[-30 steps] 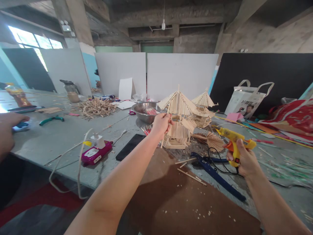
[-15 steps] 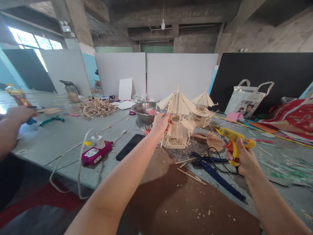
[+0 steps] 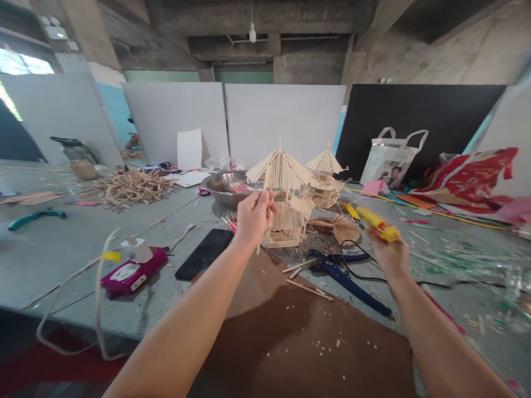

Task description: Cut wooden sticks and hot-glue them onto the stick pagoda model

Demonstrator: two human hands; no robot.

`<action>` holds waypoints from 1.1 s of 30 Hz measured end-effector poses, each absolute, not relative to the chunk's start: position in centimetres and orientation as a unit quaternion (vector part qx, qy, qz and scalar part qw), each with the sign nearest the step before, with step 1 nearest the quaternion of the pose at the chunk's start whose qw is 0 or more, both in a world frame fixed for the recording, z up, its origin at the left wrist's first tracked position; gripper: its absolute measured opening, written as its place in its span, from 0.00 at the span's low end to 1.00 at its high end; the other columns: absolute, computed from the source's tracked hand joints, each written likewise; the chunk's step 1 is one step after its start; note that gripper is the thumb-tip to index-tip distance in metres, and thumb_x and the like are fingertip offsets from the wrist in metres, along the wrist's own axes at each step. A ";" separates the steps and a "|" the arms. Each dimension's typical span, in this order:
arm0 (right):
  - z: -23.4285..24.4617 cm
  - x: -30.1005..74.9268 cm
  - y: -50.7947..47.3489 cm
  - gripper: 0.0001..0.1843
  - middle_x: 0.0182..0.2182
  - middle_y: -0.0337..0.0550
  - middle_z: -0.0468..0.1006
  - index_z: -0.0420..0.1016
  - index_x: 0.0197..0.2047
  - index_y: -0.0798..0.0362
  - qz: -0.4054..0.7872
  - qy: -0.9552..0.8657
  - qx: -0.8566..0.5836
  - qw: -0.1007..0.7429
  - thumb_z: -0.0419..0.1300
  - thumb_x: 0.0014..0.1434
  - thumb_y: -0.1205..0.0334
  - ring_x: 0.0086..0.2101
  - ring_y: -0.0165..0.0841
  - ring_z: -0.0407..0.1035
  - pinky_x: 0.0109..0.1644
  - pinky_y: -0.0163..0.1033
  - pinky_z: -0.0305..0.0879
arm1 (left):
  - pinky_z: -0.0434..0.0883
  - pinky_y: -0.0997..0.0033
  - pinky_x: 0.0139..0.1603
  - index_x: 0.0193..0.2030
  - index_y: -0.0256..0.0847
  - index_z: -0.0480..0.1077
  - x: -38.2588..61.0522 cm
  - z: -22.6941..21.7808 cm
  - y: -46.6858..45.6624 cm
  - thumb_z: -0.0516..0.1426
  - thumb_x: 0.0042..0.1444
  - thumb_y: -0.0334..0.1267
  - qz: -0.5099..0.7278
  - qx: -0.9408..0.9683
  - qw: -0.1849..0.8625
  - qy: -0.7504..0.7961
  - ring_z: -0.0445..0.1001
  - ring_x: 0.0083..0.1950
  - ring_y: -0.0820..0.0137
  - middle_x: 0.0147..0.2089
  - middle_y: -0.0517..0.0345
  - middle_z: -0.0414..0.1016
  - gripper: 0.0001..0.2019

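My left hand is closed, thumb and fingers pinched against the left side of a pavilion model built of thin wooden sticks. Its fingertips partly hide the model just under the pointed roof. A thin stick end shows below this hand; whether the hand holds it I cannot tell. To the right, my right hand grips a yellow hot glue gun, held above the table with its nozzle towards the model. A second stick pavilion stands behind the first.
Blue-handled pliers and loose sticks lie before the model, by a brown board. Left are a black phone, a purple power strip with cables and a stick pile. A steel bowl stands behind.
The view has turned right, so the table's things sit further left. The glue gun has tipped and swung towards the model. Another person's hand at the far left has left view.
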State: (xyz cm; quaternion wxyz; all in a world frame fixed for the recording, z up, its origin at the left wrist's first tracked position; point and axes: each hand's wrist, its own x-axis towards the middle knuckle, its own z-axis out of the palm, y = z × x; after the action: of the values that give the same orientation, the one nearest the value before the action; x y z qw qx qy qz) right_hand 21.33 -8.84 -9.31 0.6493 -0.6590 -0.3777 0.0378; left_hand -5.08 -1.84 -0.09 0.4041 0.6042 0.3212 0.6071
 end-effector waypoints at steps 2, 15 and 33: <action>-9.8 21.7 -8.6 0.18 0.32 0.44 0.72 0.70 0.36 0.50 -0.104 -0.445 -0.753 0.472 0.56 0.45 0.48 0.29 0.34 0.65 0.26 0.34 0.53 | 0.52 0.81 0.12 0.30 0.35 0.65 -4.5 -1.4 -3.0 0.48 0.52 0.44 0.567 0.660 0.382 0.312 0.55 0.12 0.83 0.18 0.62 0.66 0.13; -9.8 24.5 -4.1 0.22 0.46 0.52 0.66 0.58 0.51 0.55 -0.104 -0.599 -0.789 0.092 0.44 0.52 0.70 0.40 0.37 0.65 0.39 0.39 0.56 | 0.60 0.78 0.27 0.26 0.35 0.66 -1.9 -7.1 -4.3 0.43 0.54 0.43 0.377 0.809 0.324 0.314 0.62 0.21 0.78 0.18 0.61 0.65 0.17; -7.9 15.5 -12.2 0.16 0.35 0.52 0.74 0.65 0.36 0.55 0.015 -0.680 -0.730 -0.066 0.50 0.49 0.52 0.37 0.43 0.68 0.31 0.38 0.56 | 0.60 0.77 0.27 0.21 0.36 0.63 -2.4 -7.2 -4.3 0.43 0.54 0.41 0.367 0.809 0.318 0.332 0.62 0.22 0.77 0.19 0.61 0.64 0.16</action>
State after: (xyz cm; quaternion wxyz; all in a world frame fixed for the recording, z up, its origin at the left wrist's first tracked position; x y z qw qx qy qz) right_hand 15.55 -12.17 -7.88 -0.0657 -0.7302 -0.6799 0.0147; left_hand -2.39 -4.29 -7.19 0.3176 0.8090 0.3318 0.3670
